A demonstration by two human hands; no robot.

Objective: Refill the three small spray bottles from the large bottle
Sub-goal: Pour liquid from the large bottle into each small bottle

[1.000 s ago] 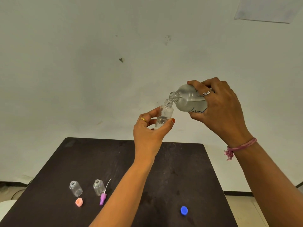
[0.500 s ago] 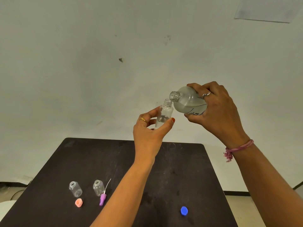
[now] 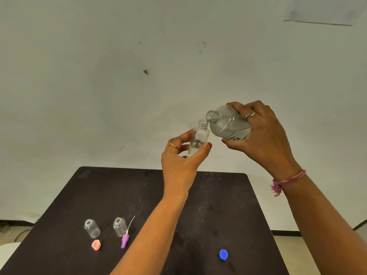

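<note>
My left hand (image 3: 179, 161) holds a small clear spray bottle (image 3: 199, 137) upright above the table, cap off, with a little liquid at its bottom. My right hand (image 3: 262, 135) grips the large clear bottle (image 3: 226, 124), tilted with its open mouth just above and to the right of the small bottle's neck. Two more small open bottles (image 3: 92, 228) (image 3: 120, 226) stand on the dark table (image 3: 218, 205) at front left. In front of them lie a pink cap (image 3: 96, 245) and a purple spray top (image 3: 125, 240) with its white tube.
A blue cap (image 3: 223, 254) lies on the table at front right. A pale wall rises behind the table. The floor shows at both sides of the table.
The large bottle has tipped back a little and its mouth has lifted off the small bottle's neck. My right hand has dropped slightly. My left hand is nearly still.
</note>
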